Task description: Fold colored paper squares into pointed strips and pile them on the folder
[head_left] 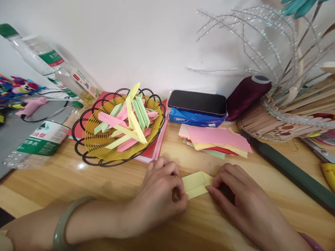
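A small folded yellow paper point(196, 183) lies flat on the wooden table point(112, 184) near its front. My left hand point(162, 193) presses on the paper's left end with its fingertips; a ring is on one finger and a green bangle is on the wrist. My right hand point(240, 198) holds down the paper's right end with its fingers. Both hands pinch the paper against the tabletop. Behind the hands lies a loose stack of coloured paper sheets point(217, 141), pink on top.
A yellow wire basket point(96, 146) with several folded paper strips stands at back left, over red sheets. Plastic bottles point(44, 139) lie at left. A phone point(197, 102) rests on a blue tissue pack point(193, 118). A maroon thread spool point(246, 94), a stick craft point(285, 122) and a dark green bar point(290, 170) are at right.
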Available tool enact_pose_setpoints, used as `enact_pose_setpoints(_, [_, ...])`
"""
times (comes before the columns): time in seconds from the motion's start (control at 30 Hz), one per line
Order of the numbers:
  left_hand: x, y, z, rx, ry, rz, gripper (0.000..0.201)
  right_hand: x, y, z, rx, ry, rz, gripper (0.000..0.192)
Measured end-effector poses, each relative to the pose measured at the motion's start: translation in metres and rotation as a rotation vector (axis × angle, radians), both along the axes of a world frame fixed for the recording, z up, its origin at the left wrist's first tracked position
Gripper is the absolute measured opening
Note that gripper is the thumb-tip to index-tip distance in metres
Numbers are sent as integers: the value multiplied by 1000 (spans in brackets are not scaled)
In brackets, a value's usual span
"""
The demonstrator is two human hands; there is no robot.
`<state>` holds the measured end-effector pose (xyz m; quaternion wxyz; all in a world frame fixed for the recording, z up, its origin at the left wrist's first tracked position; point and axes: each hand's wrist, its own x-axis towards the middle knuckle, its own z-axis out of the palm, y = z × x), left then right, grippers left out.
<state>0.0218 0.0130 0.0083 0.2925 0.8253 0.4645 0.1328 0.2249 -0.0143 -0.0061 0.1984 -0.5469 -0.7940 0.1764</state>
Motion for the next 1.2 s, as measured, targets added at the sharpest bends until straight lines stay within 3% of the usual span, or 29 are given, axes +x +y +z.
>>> enact_pose_setpoints(0.17, [-7, 1, 0, 11, -32, -44, 21, 2, -1, 3, -14, 35, -2, 17])
enact_pose_setpoints(0.3, [-11, 4, -2, 95, -82, -44, 6, 6, -6, 3, -41, 79, 83, 13])
enact_pose_setpoints(0.4, [-12, 6, -2, 67, -119, -53, 10, 7, -8, 1, -77, 97, 127, 12])
enact_pose_setpoints(0.7, [-11, 7, -1, -27, -211, 7, 4, 6, -5, 4, -131, 164, 84, 15])
enact_pose_setpoints(0.97, [-10, 8, 1, -42, -158, -1, 8, -2, -8, 8, -58, 100, 43, 16])
enact_pose_setpoints(1.2, [-5, 9, 1, 36, 27, -52, 10, -5, -6, 5, 30, 44, 29, 16])
